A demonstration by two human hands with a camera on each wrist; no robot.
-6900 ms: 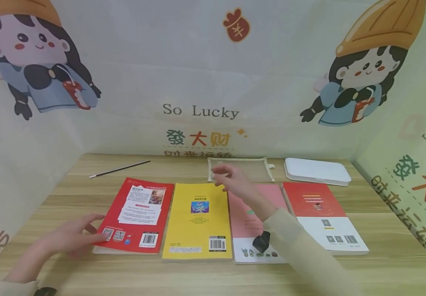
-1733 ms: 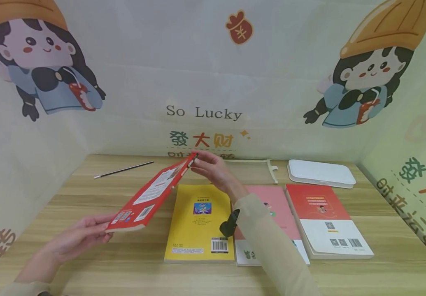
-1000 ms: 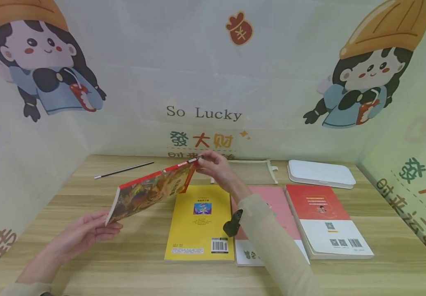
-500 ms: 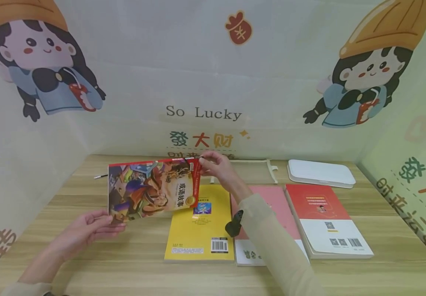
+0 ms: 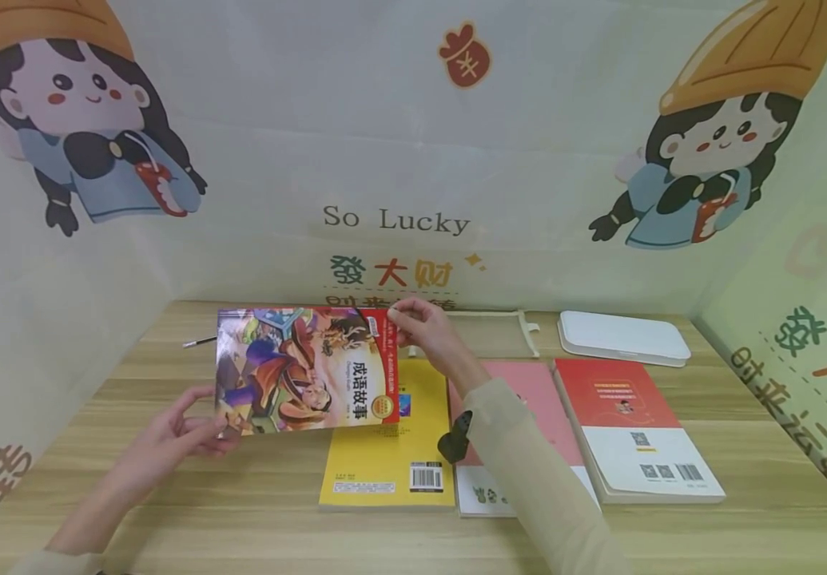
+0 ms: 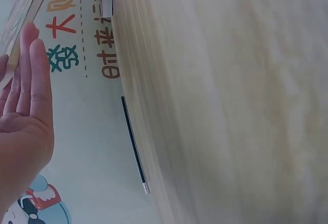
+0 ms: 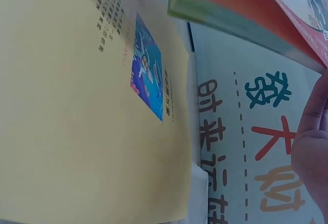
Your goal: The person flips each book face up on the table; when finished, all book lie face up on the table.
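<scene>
A storybook with an illustrated red-edged cover is held up above the table, its front towards the head camera and its title turned sideways. My left hand grips its lower left corner, thumb in front and the other fingers behind. At the upper right corner my right hand pinches the cover's edge. The yellow book lies below, its top partly covered by the held book. In the left wrist view the left palm shows with fairly straight fingers at the book's edge. The right wrist view shows the book's page edges.
A pink book, partly under the right sleeve, and a red-and-white book lie to the right. Behind are a mesh pouch and a white case. A pencil lies at the back left, mostly hidden in the head view.
The storybook lay back cover up at the left; both hands have lifted it and flipped it to its illustrated front. In the last half second it has tilted more squarely towards the head camera.
</scene>
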